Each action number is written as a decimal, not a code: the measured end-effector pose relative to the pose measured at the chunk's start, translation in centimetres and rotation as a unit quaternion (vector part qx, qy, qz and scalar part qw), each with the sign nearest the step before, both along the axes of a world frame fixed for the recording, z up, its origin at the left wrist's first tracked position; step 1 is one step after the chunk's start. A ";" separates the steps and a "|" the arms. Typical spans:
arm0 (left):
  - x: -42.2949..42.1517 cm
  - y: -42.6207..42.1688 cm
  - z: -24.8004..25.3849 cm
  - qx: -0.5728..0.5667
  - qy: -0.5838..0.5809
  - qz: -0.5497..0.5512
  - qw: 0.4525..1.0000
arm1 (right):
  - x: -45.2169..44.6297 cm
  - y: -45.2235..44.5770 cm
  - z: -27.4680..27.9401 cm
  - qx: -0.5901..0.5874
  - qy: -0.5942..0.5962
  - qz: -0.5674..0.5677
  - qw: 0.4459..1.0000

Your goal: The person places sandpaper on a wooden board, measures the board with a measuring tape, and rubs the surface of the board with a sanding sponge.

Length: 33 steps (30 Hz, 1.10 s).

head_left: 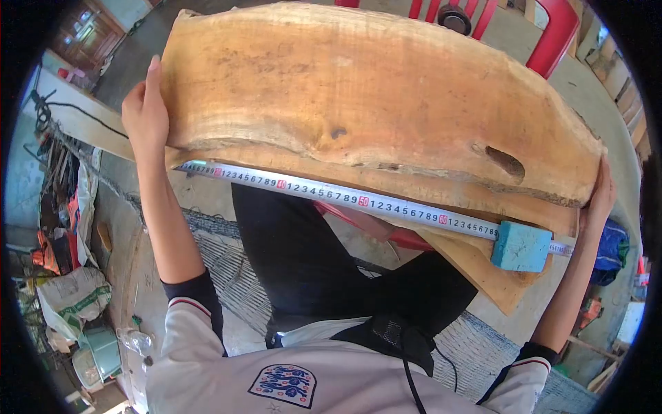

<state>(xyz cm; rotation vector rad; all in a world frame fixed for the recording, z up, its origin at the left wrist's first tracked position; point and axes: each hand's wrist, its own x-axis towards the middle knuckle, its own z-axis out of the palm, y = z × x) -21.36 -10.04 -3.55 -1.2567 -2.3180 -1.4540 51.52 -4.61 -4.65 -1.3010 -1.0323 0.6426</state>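
Observation:
A large wooden slab (358, 96) with rough edges spans the upper middle, a small dark knot and a long hollow in its face. My left hand (146, 114) grips its left end, thumb pointing up. At its right end, my right hand (601, 190) is closed on the edge, its fingers partly hidden. Below the slab's near edge a metal ruler (321, 192) with black and red numbers lies across another board (441, 200). A blue block (522, 247) rests on the ruler's right part.
Behind the slab stands a red chair (554, 34) with a dark round object (455, 19). A white sack (74, 297) and a plastic bottle (138, 341) are at the lower left. A blue bag (611, 252) lies beyond my right forearm. Striped matting (227, 276) covers part of the floor.

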 end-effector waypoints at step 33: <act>-10.6 -26.5 -5.7 -0.151 0.005 0.273 0.950 | -24.1 15.2 8.0 -0.041 0.037 0.352 0.934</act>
